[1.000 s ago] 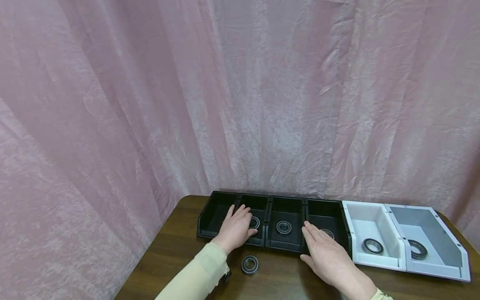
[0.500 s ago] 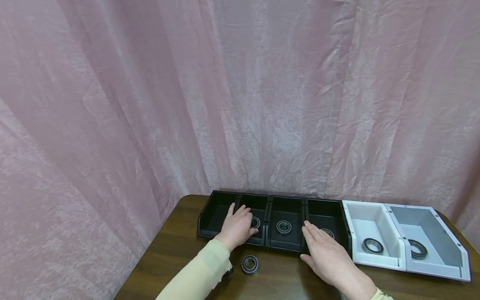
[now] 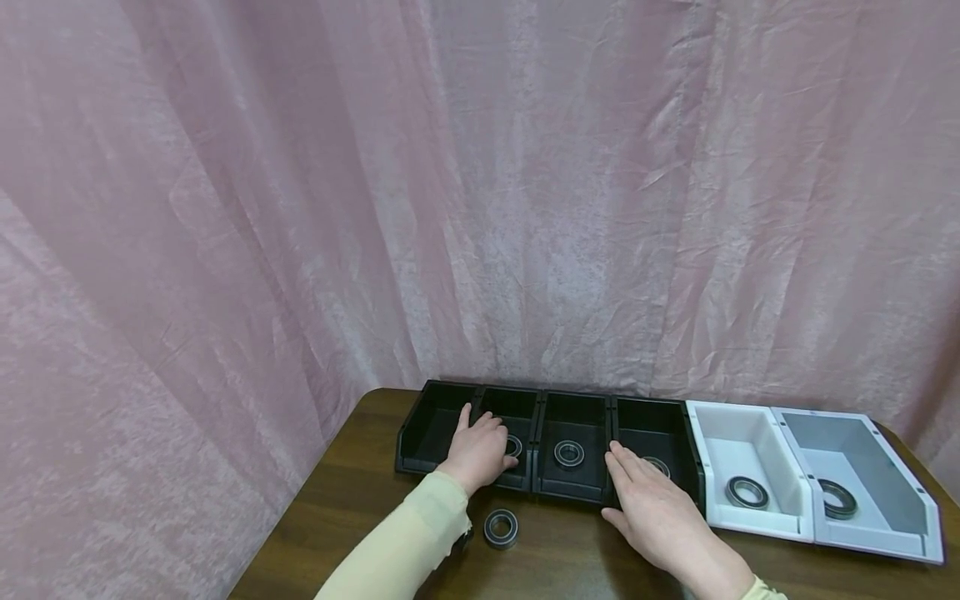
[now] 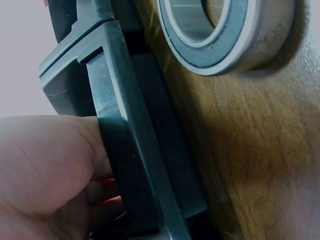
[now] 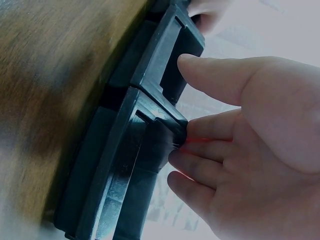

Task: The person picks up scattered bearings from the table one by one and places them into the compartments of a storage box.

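Note:
My left hand point(image 3: 476, 454) lies over the left side of the second black bin point(image 3: 534, 467), fingers spread and reaching in. Beside its thumb a ball bearing point(image 3: 513, 446) shows in that bin, partly covered by the hand. In the left wrist view the fingers of the left hand point(image 4: 45, 170) pass behind the bin's front wall point(image 4: 130, 145). My right hand point(image 3: 656, 508) is stretched out, its fingertips at the divider between the third and fourth black bins. The right wrist view shows the right hand point(image 5: 240, 125) with nothing in its palm. Another bearing point(image 3: 657, 467) is half hidden behind it.
A loose bearing point(image 3: 500, 528) lies on the wooden table point(image 3: 330, 517) before the bins. One bearing point(image 3: 569, 454) sits in the third black bin. The white bin point(image 3: 780, 523) and the grey-white bin point(image 3: 892, 546) hold bearings too. A pink curtain point(image 3: 480, 208) hangs behind.
My left hand has shifted slightly to the right over the second black bin. The right hand and the bearings stay in place.

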The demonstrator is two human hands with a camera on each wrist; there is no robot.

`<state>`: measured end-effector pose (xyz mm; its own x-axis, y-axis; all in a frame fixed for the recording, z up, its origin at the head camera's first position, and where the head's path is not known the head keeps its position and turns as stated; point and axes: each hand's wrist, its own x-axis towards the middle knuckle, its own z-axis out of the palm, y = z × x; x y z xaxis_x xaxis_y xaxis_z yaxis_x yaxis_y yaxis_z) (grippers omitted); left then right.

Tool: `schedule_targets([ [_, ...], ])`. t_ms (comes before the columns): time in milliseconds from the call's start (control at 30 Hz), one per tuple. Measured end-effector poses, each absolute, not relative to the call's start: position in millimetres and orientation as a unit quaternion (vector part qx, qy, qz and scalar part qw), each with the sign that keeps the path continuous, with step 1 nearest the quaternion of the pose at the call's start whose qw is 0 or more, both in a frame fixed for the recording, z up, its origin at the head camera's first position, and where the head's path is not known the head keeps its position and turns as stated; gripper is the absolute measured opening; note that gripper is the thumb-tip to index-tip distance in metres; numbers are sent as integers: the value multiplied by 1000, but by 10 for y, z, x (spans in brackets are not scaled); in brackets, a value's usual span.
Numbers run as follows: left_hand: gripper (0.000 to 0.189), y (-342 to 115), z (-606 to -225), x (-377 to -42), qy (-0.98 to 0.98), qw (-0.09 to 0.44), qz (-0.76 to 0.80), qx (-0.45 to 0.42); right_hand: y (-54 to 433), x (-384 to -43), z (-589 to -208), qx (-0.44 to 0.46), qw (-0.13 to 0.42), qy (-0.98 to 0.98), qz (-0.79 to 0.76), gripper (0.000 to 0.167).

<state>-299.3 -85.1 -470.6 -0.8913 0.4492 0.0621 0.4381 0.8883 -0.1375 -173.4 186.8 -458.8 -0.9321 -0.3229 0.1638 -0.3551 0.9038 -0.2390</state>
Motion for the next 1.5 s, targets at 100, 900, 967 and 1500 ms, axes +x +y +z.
schedule_targets([
  [100,43,-844,-4743,-3032,-971,43,61,-225,1867,-1739,-4584,173,58,-974,132,76],
  [900,34,-796,-4838,-3172,-970,19,97,-223,1874,-1726,-4609,179,78,-973,124,76],
  [967,35,-776,-4781,-3135,-970,10,103,-218,1881,-1718,-4619,184,88,-971,123,75],
  [1500,32,-741,-4712,-3100,-972,-10,107,-208,1866,-1715,-4611,183,85,-971,124,75],
])
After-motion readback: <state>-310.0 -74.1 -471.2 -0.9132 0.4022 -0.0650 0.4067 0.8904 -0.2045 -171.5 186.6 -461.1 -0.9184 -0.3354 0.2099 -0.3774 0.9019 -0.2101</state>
